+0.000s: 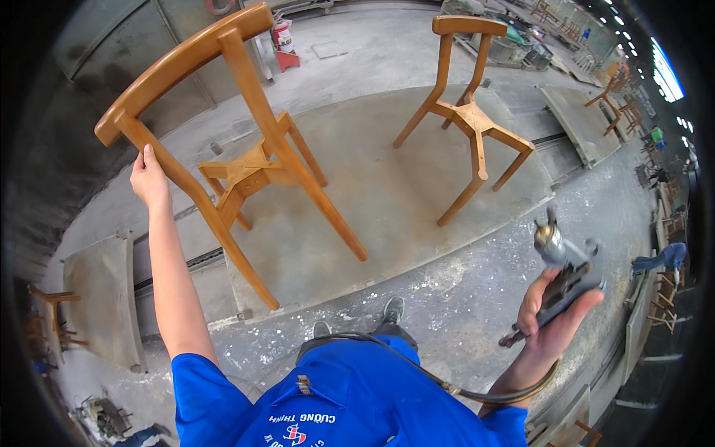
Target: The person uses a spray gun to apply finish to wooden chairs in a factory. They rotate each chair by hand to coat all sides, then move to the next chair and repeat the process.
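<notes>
My left hand [151, 179] is closed around the back post of a brown wooden chair frame [252, 83] at the left. This frame has a curved top rail and crossed seat supports, with no seat panel on it. My right hand [553, 335] grips a metal spray gun [567, 284], held out to the right and slightly blurred. A dark hose [477, 395] runs across my waist and past my right forearm. Farther off at the right stands a second wooden chair frame [474, 118], also seatless, which neither hand touches.
Both chair frames stand on a wide grey platform [365, 149] with a rounded edge. More flat panels lie at the left [100, 298] and far right [577, 123]. A red fire extinguisher [283, 37] stands at the back. Several chairs [614, 97] fill the far right.
</notes>
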Action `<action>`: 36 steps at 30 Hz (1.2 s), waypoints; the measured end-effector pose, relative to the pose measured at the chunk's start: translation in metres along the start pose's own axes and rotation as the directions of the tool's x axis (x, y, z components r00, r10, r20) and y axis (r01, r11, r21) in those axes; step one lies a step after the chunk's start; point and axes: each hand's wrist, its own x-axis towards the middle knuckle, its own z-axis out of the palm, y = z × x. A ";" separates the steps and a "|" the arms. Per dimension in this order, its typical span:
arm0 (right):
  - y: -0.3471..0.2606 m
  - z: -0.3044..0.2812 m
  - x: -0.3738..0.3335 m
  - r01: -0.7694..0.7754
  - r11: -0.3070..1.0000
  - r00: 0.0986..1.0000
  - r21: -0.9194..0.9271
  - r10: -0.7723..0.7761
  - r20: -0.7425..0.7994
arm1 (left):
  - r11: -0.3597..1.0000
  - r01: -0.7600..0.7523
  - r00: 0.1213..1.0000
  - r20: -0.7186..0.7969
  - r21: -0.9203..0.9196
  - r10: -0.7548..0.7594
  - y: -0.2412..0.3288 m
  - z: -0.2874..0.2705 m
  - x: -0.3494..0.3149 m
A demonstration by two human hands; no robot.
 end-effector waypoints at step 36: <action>0.029 0.059 -0.043 -0.159 0.861 0.941 -0.483 0.280 0.188 | 0.987 0.160 0.945 0.284 0.028 -0.161 0.048 0.021 0.006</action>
